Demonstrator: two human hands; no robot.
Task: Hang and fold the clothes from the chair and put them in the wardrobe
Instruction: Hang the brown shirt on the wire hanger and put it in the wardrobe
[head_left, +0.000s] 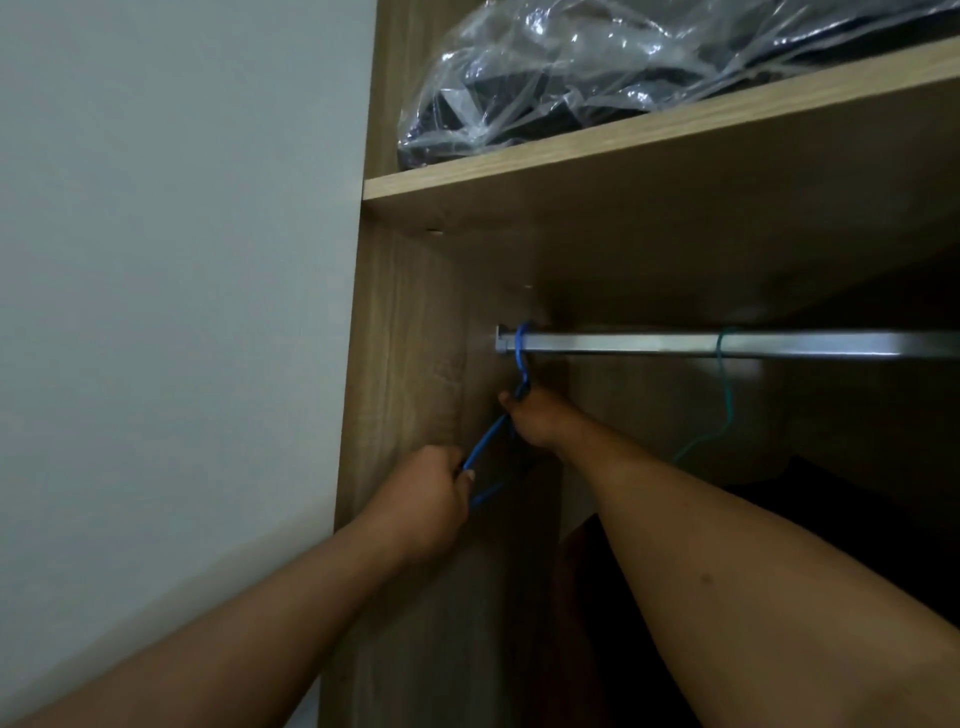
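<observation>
Here we see both hands gripping a blue hanger (485, 447) hooked on the wardrobe rail (675, 344): left hand (434, 501) fingers curled, right hand (530, 418) fingers hidden; clothes below lost in shadow.

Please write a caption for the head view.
Both hands hold a blue hanger hooked on the wardrobe rail.

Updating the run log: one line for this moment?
stage: blue hanger hooked on rail | left hand: grips hanger | right hand: grips hanger neck | green hanger: further right

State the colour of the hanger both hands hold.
Blue hanger, seen in the head view.
</observation>
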